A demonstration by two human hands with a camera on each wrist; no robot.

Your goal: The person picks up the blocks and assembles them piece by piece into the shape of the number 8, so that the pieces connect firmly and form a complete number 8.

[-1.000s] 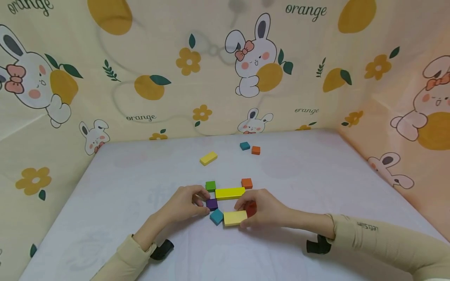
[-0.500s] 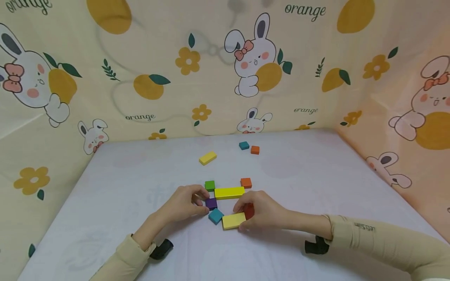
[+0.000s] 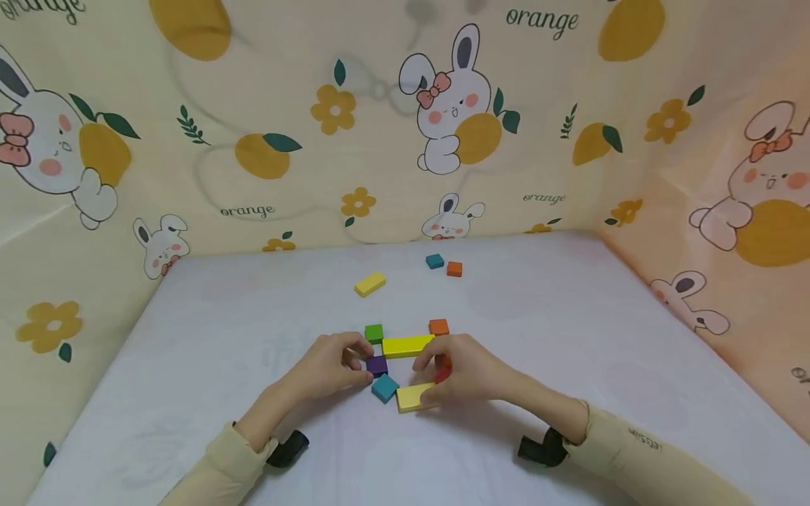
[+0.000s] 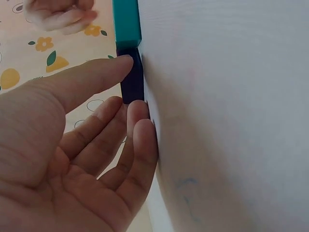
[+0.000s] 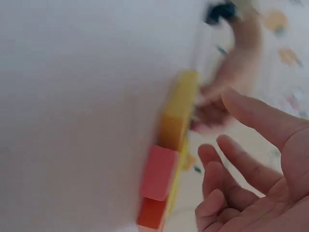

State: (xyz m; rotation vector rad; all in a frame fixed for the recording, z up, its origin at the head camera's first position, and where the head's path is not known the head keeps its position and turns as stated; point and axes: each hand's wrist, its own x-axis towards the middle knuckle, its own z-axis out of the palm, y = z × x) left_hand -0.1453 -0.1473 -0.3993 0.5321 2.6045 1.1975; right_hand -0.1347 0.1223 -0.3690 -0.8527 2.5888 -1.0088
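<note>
My left hand [image 3: 329, 362] has its thumb and fingertips around a small purple block [image 3: 377, 365]. In the left wrist view the thumb lies on the purple block [image 4: 132, 79], with a teal block [image 4: 127, 21] touching its end. My right hand [image 3: 471, 369] hovers over a pale yellow block [image 3: 411, 398] and a red block [image 3: 445, 367], partly hiding both. In the right wrist view its fingers are loosely spread, apart from the red block [image 5: 158, 172]. The teal block [image 3: 384, 388] sits turned cornerwise between purple and pale yellow.
A bright yellow long block [image 3: 407, 346] closes the far side of the group, with a green block [image 3: 374, 333] and an orange block [image 3: 439, 327] behind it. Farther back lie a yellow block [image 3: 370, 284], a teal block [image 3: 434, 261] and an orange block [image 3: 454, 268].
The pale yellow block's left end has shifted slightly toward me, tilting the block. My right hand has let go of it and risen a little. The left hand stays at the purple block.
</note>
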